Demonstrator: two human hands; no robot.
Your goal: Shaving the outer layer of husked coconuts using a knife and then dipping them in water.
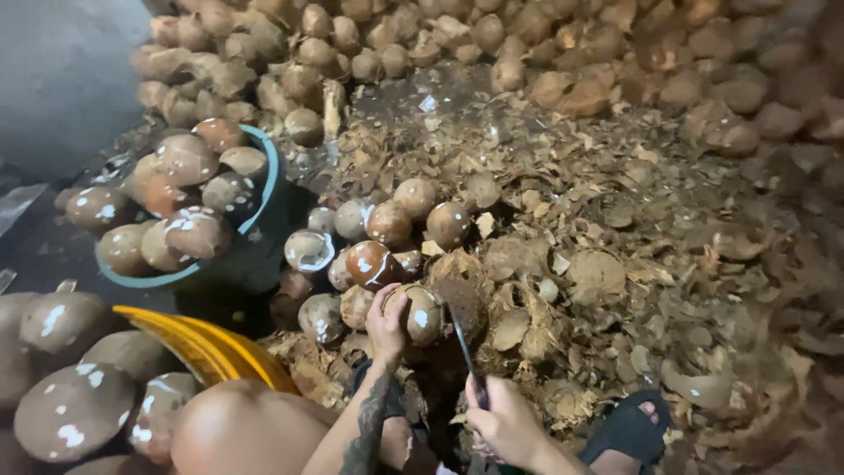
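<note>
You are mid-peel: your left hand (387,318) clasps the coconut (420,313) just right of the teal basin (268,189), right hand (503,424) fisted round the blade (461,339). Next cut needs steady bracing.

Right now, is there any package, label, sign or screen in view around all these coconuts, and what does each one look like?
None: no package, label, sign or screen shows.
Nearest to a container: a round teal tub, left of centre, heaped with brown peeled coconuts.
A curved yellow basin rim, lower left, plain.
The left hand steadies a coconut; the right hand grips a dark blade.
</note>
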